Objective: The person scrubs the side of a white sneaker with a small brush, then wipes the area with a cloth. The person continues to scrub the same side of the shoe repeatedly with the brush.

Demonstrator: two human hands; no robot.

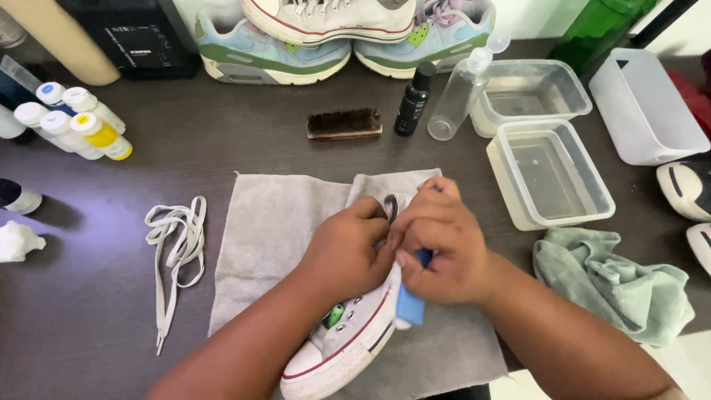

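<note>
— So, where is the shoe?

— A white canvas sneaker (342, 347) with a red stripe along its sole lies on a grey towel (274, 222) spread over the dark table (96, 296), toe pointing toward the lower edge of the view.

— And the hands?

— The left hand (342, 255) is closed over the upper part of the sneaker, pinning it down. The right hand (443, 248) is clamped on a blue pad (411, 300), pressed against the sneaker's side, its fingers curled round it. Both hands touch each other over the heel end.

— What lies around them?

— To the left of the towel, a loose white shoelace (174, 248). Behind the towel, a wooden brush (344, 124), a small black bottle (413, 100) and a clear spray bottle (459, 92) lying tilted. To the right, two clear plastic tubs (549, 174) holding liquid, one behind the other, and a crumpled green cloth (615, 281) just below them.

— Anything farther off?

— A row of small bottles with coloured caps (70, 122) at the far left, and more sneakers (333, 33) stacked along the back edge of the table.
</note>
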